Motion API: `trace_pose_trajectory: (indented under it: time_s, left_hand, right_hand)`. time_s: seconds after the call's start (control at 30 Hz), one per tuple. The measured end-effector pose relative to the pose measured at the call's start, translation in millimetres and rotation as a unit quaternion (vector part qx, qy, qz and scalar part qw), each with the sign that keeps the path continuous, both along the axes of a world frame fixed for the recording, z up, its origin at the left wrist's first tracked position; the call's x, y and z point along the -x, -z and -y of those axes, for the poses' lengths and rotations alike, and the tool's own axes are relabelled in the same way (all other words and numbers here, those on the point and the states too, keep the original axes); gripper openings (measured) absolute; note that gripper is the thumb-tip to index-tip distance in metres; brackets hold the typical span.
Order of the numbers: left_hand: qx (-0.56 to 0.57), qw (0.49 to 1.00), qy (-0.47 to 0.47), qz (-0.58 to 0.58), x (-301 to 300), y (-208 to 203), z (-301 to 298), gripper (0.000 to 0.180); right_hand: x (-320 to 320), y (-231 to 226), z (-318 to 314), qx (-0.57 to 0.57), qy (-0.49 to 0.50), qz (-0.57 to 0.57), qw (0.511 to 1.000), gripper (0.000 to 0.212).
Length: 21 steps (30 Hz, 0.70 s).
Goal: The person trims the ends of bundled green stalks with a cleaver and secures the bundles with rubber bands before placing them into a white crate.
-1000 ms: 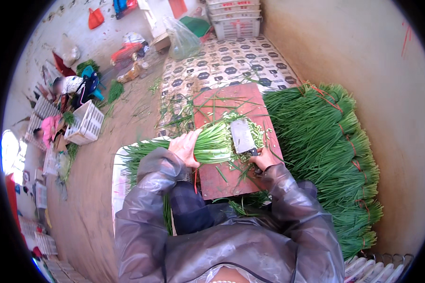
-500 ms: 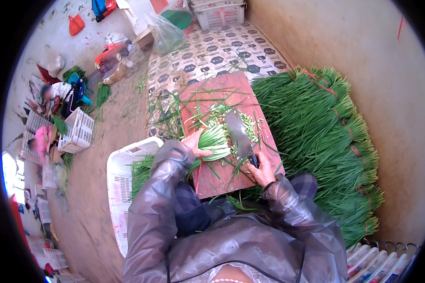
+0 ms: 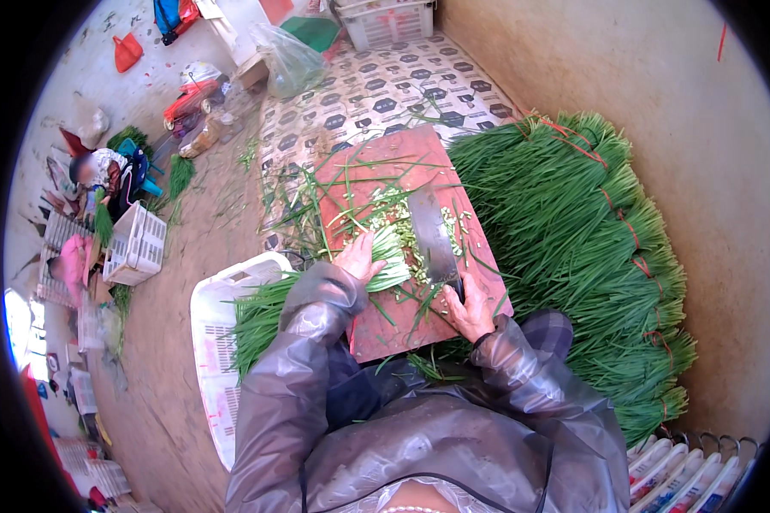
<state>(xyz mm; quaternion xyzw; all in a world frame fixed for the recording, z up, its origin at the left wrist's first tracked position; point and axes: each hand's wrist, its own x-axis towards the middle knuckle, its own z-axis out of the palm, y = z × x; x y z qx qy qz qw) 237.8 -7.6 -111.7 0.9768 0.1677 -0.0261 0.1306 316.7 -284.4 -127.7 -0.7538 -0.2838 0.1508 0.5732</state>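
Note:
A reddish wooden chopping board lies in front of me, strewn with loose green leaves and chopped pale stem pieces. My left hand is closed over a bunch of garlic chives, fingers on top near the pale cut ends. The bunch's green leaves run back under my left forearm, over the white basket. My right hand grips the dark handle of a cleaver. Its broad blade stands on the board just right of the pale ends, with chopped bits on both sides.
Tied garlic chives are heaped on the right along the wall. A white plastic basket stands at my left. Patterned sheeting covers the floor beyond the board. Far left, two people sit near a white crate.
My left hand has shifted up over the bunch, its fingers now on top. More green leaves show beyond my left forearm. The cleaver blade has turned slightly, with its handle still in my right hand.

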Motion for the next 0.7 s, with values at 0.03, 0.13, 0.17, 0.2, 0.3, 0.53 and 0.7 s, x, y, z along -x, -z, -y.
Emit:
trace_pose_trajectory:
  time_s: [0.03, 0.13, 0.17, 0.2, 0.3, 0.53, 0.7]
  left_hand:
    - [-0.032, 0.999, -0.022, -0.003, -1.0, 4.1, 2.6, 0.079]
    - [-0.038, 0.998, -0.057, -0.014, -4.0, 10.5, 6.0, 0.077]
    - [-0.034, 0.997, -0.06, -0.015, -4.9, 12.3, 5.9, 0.079]
    - [-0.029, 0.997, -0.065, -0.016, -5.2, 13.9, 5.8, 0.08]
    - [-0.024, 0.998, -0.059, 0.013, -0.9, 8.5, 10.9, 0.087]
    - [-0.054, 0.995, -0.049, -0.066, -1.8, -20.0, 28.0, 0.143]
    - [-0.078, 0.985, -0.058, -0.146, -25.4, -22.5, 27.9, 0.121]
  right_hand:
    - [0.6, -6.7, 1.9, -0.006, 0.003, 0.054, 0.999, 0.031]
    - [5.7, -13.5, -2.4, -0.011, 0.009, 0.152, 0.988, 0.029]
    - [7.6, -13.3, -5.3, -0.011, 0.01, 0.175, 0.985, 0.028]
    - [10.3, -12.3, -8.2, -0.008, 0.0, 0.162, 0.987, 0.027]
    - [21.0, -14.2, -14.5, 0.021, -0.028, 0.12, 0.992, 0.024]
    - [30.6, -7.7, -21.7, 0.024, -0.034, 0.107, 0.993, 0.023]
    - [31.5, -14.6, -21.1, 0.046, -0.04, 0.097, 0.993, 0.029]
